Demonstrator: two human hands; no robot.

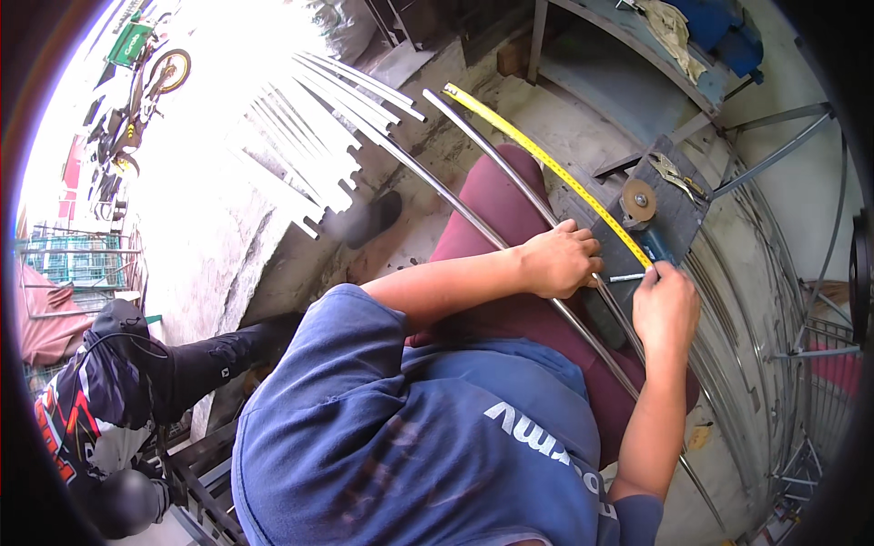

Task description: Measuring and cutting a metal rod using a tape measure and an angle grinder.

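Note:
Two long shiny metal tubes run slantwise across my lap. My left hand (563, 259) is closed around the upper tube (496, 159), its fingers curled near the tube's middle. The lower tube (469, 217) passes beneath my left forearm and hand. A yellow tape measure (546, 162) stretches beside the upper tube, its far end close to the tube's far end. Its near end is at the closed fingers of my right hand (666, 305); the case is not visible. A short thin metal piece (626, 277) sticks out beside my right fingers; whether they hold it is unclear.
An angle grinder's disc (639, 200) sits just beyond my right hand, with locking pliers (672, 171) on a dark plate (692, 196). Several cut tubes (350, 100) lie at far left. A person's dark sleeve (218, 359) shows at left. A workbench (628, 45) stands at back right.

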